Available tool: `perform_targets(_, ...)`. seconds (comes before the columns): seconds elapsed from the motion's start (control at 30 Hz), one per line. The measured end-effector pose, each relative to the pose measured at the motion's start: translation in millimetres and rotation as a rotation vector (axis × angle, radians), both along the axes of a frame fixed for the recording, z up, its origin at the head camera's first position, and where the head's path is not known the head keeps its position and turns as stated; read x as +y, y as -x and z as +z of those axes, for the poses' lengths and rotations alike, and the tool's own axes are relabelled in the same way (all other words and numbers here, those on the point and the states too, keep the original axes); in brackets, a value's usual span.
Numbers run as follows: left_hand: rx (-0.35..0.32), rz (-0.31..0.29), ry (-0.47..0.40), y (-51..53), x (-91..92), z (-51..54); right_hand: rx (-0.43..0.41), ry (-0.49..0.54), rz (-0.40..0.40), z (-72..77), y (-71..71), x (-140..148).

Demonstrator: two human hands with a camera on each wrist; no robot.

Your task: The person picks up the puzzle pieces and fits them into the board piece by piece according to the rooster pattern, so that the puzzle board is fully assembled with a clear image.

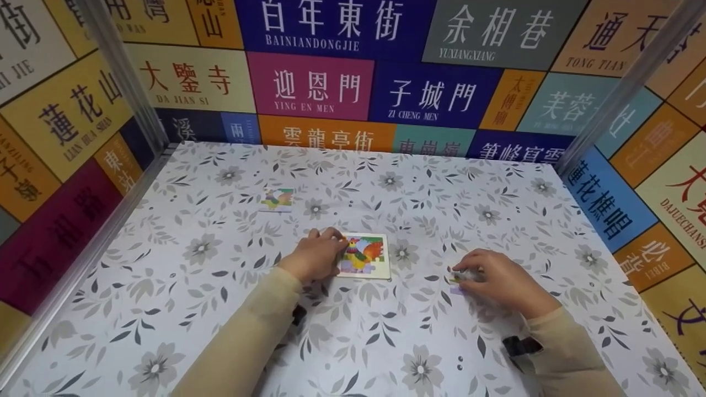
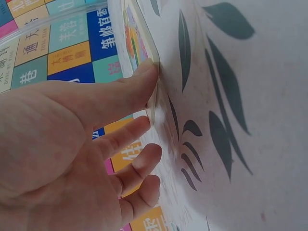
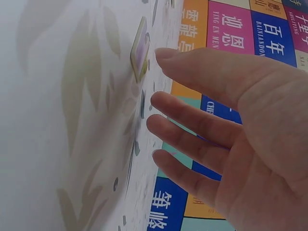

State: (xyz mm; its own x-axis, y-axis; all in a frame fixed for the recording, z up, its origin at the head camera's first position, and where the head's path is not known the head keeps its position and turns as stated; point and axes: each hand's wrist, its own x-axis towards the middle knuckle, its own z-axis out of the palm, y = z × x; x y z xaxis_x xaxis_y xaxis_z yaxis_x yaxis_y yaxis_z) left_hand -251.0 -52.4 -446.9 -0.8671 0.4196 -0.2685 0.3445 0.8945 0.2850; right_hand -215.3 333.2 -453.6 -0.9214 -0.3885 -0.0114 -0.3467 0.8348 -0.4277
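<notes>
In the head view a framed jigsaw puzzle (image 1: 364,256) with a colourful rooster picture lies on the table. My left hand (image 1: 315,255) holds it by the left edge, and the left wrist view shows the thumb (image 2: 144,79) pressed against the frame's side. The index finger is hidden there. A small puzzle piece (image 1: 456,288) lies to the right, green and purple. Over it is my right hand (image 1: 496,278), thumb and fingers apart. In the right wrist view that piece (image 3: 140,50) rests on the cloth beside the thumb tip, with a small gap between them.
Farther back on the left lies another picture tile (image 1: 277,199) with similar colours. A white cloth (image 1: 231,331) with grey flowers and leaves covers the table. Panels with coloured signs (image 1: 322,85) stand behind and at the sides, with clear posts at the corners.
</notes>
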Motion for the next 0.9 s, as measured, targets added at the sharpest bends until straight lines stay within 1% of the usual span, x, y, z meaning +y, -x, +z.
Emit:
perform_targets(0.2, -0.008, 0.008, -0.011, 1.4, -1.7, 0.6, 0.01, -0.013, 0.011, 2.4, -1.0, 5)
perform_targets(0.4, 0.002, 0.003, -0.01, 2.9, -2.0, 1.3, 0.037, -0.002, 0.035, 0.6, -1.2, 7)
perform_targets(0.5, 0.022, -0.017, -0.02, 2.3, -2.5, 1.0, 0.031, 0.029, 0.058, -1.7, -1.2, 7)
perform_targets(0.63, 0.04, -0.032, -0.028, 0.7, -2.7, 0.2, 0.012, 0.083, 0.111, -4.9, -1.2, 9)
perform_targets(0.73, 0.032, -0.022, -0.022, 0.1, -2.0, -0.4, 0.018, 0.109, 0.142, -7.0, -0.9, 9)
perform_targets(0.9, 0.01, -0.01, -0.011, 0.0, -0.6, -1.0, 0.031, 0.118, 0.165, -9.9, -1.5, 10)
